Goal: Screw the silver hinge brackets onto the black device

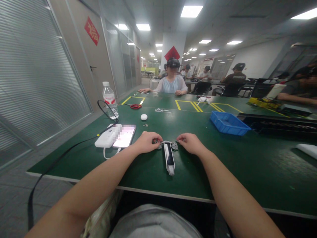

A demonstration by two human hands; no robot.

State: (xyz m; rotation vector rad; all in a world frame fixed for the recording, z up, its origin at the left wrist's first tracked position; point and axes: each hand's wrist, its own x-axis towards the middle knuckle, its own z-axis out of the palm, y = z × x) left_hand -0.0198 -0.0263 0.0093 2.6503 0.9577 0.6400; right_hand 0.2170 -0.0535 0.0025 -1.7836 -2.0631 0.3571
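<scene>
A narrow grey metal part with a black centre strip lies lengthwise on the green table, its far end between my hands. My left hand rests on the table at the left of that far end, fingers curled and pinched on a small metal piece there. My right hand sits at the right of the same end, fingers curled onto a small metal piece at the part's side. What exactly each pinch holds is too small to make out.
A phone and white power bank with cables lie to the left, beside a water bottle. A blue tray, red scissors, a white round object and small metal bits lie farther off. People sit across and right.
</scene>
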